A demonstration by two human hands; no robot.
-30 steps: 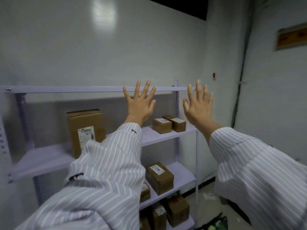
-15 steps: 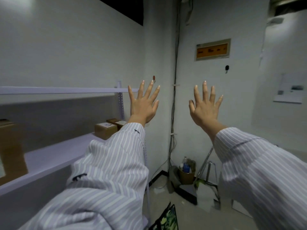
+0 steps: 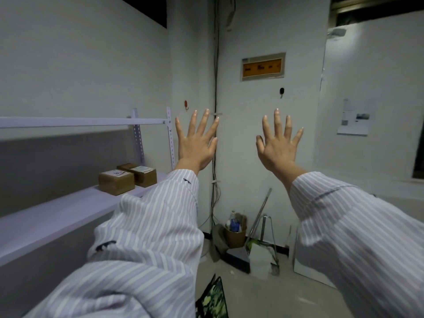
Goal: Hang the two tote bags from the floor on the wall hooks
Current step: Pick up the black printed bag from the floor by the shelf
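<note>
Right now both hands are reaching up in front of the white wall, backs toward the camera, and neither is touching it as far as can be told. The left hand is spreading its fingers wide and straight and is holding nothing. The right hand, at three o'clock from it and well apart, is fanning out the same way, also carrying nothing. Striped sleeves are covering both forearms down to the wrists.

A red hook is sitting on the wall at eleven o'clock from the left hand, just above its fingertips. A black hook is sitting at twelve o'clock from the right hand, below an orange sign. Neither hook is carrying anything. A dark cable is running down the corner between the two hands.

One tote bag, black with a green pattern, is lying on the floor at six o'clock in the view, beside the left sleeve and partly cut off by the bottom edge.

At nine o'clock a pale shelf is bearing two cardboard boxes side by side. At five o'clock from the left hand a brown bin is standing in the corner on the floor.
</note>
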